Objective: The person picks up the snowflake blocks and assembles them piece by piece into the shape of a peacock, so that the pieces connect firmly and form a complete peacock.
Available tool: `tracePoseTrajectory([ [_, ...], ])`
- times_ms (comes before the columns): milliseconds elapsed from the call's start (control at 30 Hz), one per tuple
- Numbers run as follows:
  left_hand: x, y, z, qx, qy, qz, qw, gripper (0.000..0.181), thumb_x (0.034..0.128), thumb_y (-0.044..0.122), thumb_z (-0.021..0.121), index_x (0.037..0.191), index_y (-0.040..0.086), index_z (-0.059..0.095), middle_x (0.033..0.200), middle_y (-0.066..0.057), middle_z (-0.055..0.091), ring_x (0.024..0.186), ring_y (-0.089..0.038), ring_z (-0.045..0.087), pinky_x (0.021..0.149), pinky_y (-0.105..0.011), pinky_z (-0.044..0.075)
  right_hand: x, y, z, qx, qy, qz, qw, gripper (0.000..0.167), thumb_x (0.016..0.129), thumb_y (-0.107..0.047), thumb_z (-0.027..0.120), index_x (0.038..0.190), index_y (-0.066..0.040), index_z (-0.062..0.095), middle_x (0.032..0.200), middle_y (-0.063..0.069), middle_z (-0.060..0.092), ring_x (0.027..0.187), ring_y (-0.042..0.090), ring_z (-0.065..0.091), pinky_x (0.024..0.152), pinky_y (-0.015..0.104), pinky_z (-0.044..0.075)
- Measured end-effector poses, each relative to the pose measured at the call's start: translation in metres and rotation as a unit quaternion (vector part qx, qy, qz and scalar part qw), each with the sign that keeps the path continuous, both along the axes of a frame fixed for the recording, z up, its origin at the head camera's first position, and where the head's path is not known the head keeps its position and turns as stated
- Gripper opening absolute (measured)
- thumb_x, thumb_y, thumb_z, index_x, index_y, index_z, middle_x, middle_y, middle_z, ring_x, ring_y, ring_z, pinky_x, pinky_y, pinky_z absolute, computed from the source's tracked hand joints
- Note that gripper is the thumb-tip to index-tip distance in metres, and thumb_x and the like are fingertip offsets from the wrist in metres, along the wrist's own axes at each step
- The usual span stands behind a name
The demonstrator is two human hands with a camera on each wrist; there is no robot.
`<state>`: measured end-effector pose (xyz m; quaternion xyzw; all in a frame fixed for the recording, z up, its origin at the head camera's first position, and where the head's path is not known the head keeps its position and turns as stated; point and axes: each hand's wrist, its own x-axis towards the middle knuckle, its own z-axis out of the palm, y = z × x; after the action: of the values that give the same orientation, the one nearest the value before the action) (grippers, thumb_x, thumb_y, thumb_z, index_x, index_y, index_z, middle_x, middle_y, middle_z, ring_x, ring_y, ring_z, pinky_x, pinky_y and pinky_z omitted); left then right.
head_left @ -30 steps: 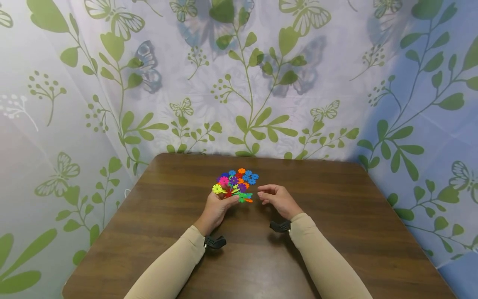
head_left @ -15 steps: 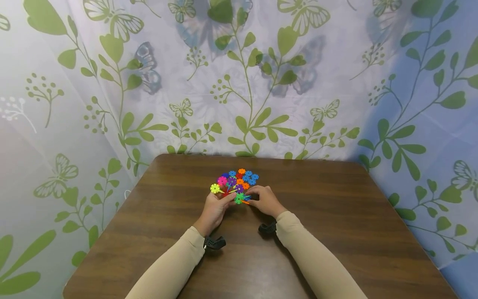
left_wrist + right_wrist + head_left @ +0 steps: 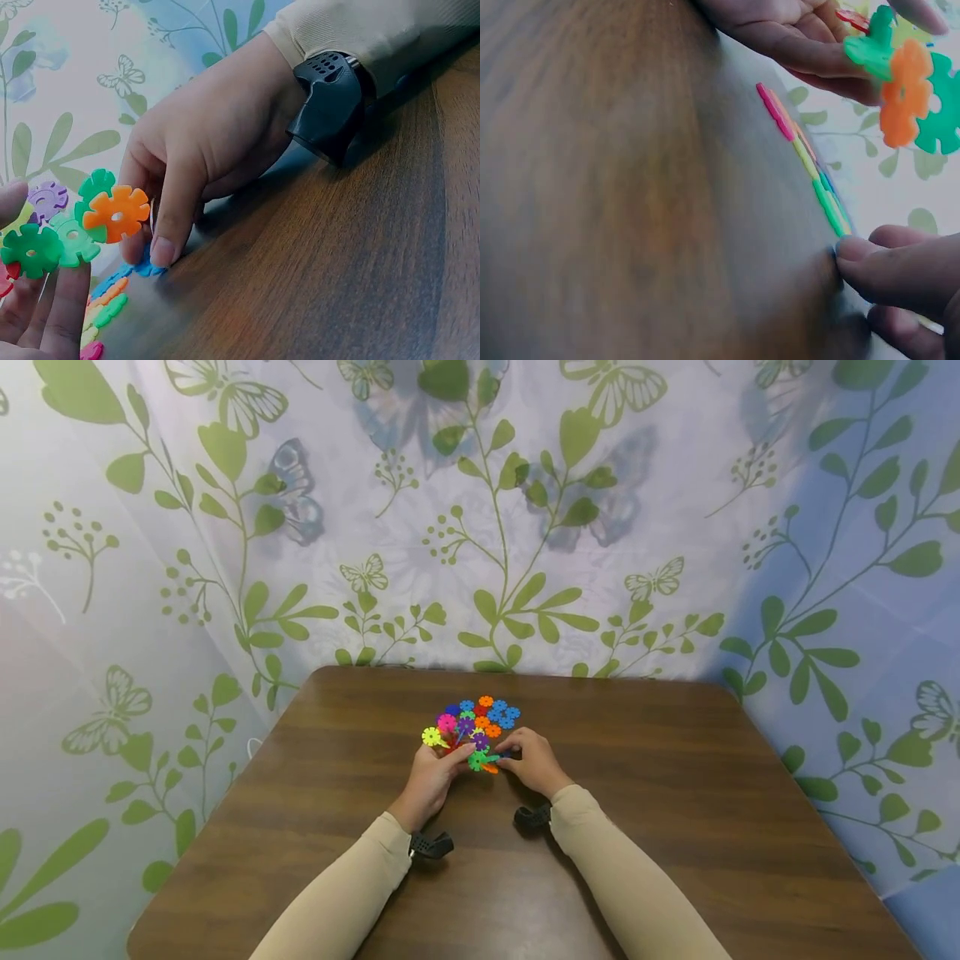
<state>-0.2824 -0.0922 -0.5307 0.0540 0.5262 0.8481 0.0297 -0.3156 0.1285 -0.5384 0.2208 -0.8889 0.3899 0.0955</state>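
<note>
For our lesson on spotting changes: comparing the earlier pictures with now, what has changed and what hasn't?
The right hand has moved leftward to a blue piece on the table; whether it grips it I cannot tell. The joined flower pieces have shifted slightly left. The left hand still holds them, and the orange piece farthest away stayed put.

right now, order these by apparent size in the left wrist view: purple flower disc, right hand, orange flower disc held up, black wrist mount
Right hand
Black wrist mount
Orange flower disc
Purple flower disc
</note>
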Motion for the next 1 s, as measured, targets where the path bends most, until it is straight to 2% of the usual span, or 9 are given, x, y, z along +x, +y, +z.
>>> tracePoseTrajectory([
  [233,0.001,-0.002,0.001,-0.007,-0.003,-0.006,1.0,0.043,0.101,0.008,0.074,0.138,-0.008,0.058,0.124,-0.023,0.07,0.099,-0.023,0.073,0.093,-0.04,0.058,0.005,0.006,-0.002,-0.075,0.01,-0.032,0.9966,0.011,0.089,-0.007,0.087,0.099,-0.008,0.084,0.105,-0.001,0.066,0.088,0.017,0.065,0.082,0.036,0.059],
  [367,0.0,0.0,0.001,0.002,-0.007,0.001,1.0,0.041,0.1007,0.005,0.073,0.137,-0.008,0.057,0.121,-0.02,0.07,0.1,-0.023,0.072,0.09,-0.036,0.059,0.006,0.01,-0.001,-0.13,-0.014,-0.011,0.9914,0.018,0.09,-0.008,0.086,0.107,-0.002,0.082,0.113,0.002,0.069,0.094,0.02,0.068,0.086,0.037,0.059],
  [533,0.0,0.001,0.001,0.006,-0.021,0.009,0.9997,0.049,0.0967,0.004,0.078,0.137,-0.006,0.052,0.118,-0.018,0.069,0.098,-0.022,0.071,0.089,-0.033,0.059,0.01,0.014,0.001,-0.2,-0.074,0.026,0.9767,0.026,0.094,-0.007,0.082,0.118,0.004,0.078,0.124,0.011,0.071,0.111,0.028,0.068,0.093,0.034,0.056],
  [633,0.001,0.001,0.001,0.013,-0.014,-0.001,0.9998,0.053,0.0955,0.003,0.079,0.139,-0.007,0.051,0.128,-0.023,0.065,0.105,-0.025,0.07,0.094,-0.035,0.057,0.013,0.015,0.002,-0.264,-0.119,0.049,0.9559,0.028,0.096,-0.005,0.079,0.121,0.006,0.075,0.13,0.018,0.069,0.118,0.03,0.065,0.096,0.031,0.055],
  [667,0.001,0.001,0.002,0.016,-0.011,-0.006,0.9998,0.054,0.0952,0.003,0.079,0.14,-0.007,0.051,0.133,-0.025,0.063,0.107,-0.026,0.07,0.096,-0.037,0.057,0.014,0.015,0.003,-0.293,-0.136,0.061,0.9443,0.028,0.097,-0.004,0.078,0.122,0.007,0.074,0.133,0.022,0.067,0.12,0.031,0.064,0.097,0.031,0.054],
  [800,0.001,0.0,0.001,0.029,-0.005,-0.023,0.9993,0.053,0.0947,0.001,0.079,0.14,-0.006,0.053,0.139,-0.026,0.059,0.113,-0.029,0.068,0.1,-0.04,0.054,0.017,0.016,0.004,-0.407,-0.196,0.109,0.8856,0.029,0.098,0.005,0.072,0.125,0.015,0.069,0.14,0.035,0.056,0.123,0.031,0.061,0.1,0.035,0.054],
  [867,0.001,0.0,0.001,0.029,-0.007,-0.025,0.9992,0.05,0.095,0.001,0.079,0.137,-0.005,0.053,0.138,-0.025,0.06,0.113,-0.029,0.068,0.1,-0.04,0.054,0.019,0.016,0.005,-0.435,-0.206,0.125,0.8676,0.029,0.098,0.008,0.07,0.125,0.017,0.067,0.141,0.04,0.051,0.12,0.031,0.061,0.099,0.036,0.054],
  [900,0.002,0.0,0.001,0.028,-0.009,-0.025,0.9992,0.049,0.095,0.001,0.079,0.136,-0.006,0.053,0.137,-0.025,0.06,0.112,-0.029,0.068,0.1,-0.039,0.054,0.02,0.016,0.005,-0.441,-0.206,0.131,0.8638,0.029,0.098,0.009,0.07,0.125,0.018,0.066,0.141,0.041,0.05,0.119,0.031,0.062,0.099,0.036,0.055],
  [1000,0.002,0.001,0.001,0.028,-0.007,-0.032,0.9991,0.047,0.0959,-0.001,0.077,0.136,-0.007,0.052,0.139,-0.027,0.057,0.115,-0.029,0.067,0.101,-0.039,0.053,0.022,0.016,0.006,-0.44,-0.2,0.141,0.8642,0.029,0.097,0.009,0.071,0.124,0.019,0.066,0.138,0.042,0.052,0.114,0.03,0.063,0.097,0.036,0.056],
])
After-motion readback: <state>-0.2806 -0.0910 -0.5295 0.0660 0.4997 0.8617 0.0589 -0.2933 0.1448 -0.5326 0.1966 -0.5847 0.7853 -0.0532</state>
